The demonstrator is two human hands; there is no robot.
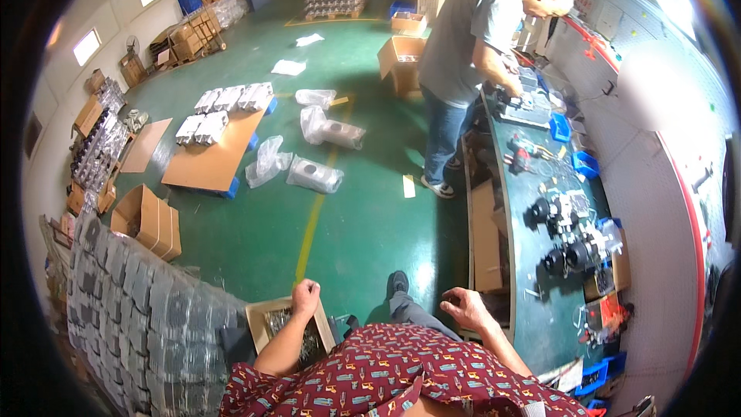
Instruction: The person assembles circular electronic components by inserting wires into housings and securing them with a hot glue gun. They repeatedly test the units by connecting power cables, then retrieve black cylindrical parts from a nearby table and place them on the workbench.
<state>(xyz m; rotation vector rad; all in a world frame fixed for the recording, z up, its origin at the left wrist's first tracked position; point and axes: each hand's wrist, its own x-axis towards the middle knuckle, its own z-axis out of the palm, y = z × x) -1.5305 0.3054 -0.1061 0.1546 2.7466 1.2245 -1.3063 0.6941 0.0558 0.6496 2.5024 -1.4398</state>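
My left hand (306, 299) is raised with its fingers curled into a loose fist, and no object shows in it. Below it, beside my left forearm, is an open cardboard box (255, 323) with small metal parts (309, 344) inside, partly hidden by my arm. On the other side, my right hand (465, 310) hangs in the air with its fingers loosely bent and apart, holding nothing visible. It is nearest to the left side of the long workbench (532, 305), not touching it. One shoe (398, 283) of mine shows on the green floor.
A co-worker (463, 54) stands at the bench's far part, hands on a metal part. Black-and-silver assemblies (579, 239) and blue bins (585, 164) line the bench. Stacked grey parts (139, 301) stand at left. Plastic-wrapped parts (315, 175) and a cardboard-topped pallet (208, 158) occupy the floor ahead.
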